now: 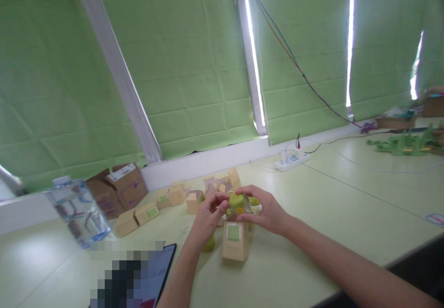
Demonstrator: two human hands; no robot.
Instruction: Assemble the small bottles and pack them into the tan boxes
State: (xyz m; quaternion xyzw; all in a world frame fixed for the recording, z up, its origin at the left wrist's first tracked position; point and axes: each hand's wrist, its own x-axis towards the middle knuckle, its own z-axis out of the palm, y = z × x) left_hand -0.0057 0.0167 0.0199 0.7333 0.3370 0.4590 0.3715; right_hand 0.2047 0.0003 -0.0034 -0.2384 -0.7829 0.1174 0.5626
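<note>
A small yellow-green toy figure (237,200) is held between my two hands, just above a small tan cardboard box (236,245). My right hand (265,210) grips it from the right, thumb below and fingers above. From the left, the bent fingertips of my left hand (211,212) close on its side. The box stands upright on the table, with a green square window on its front. Another yellow-green piece (209,243) lies partly hidden behind my left wrist. Fine details of the toy are blurred.
Several tan boxes (147,212) sit farther back on the pale table (298,252). At left are a clear water bottle (81,213), a brown carton (118,187) and a dark-screened tablet (163,271). A white power strip (292,161) lies near the wall; green plastic parts (402,144) are at right.
</note>
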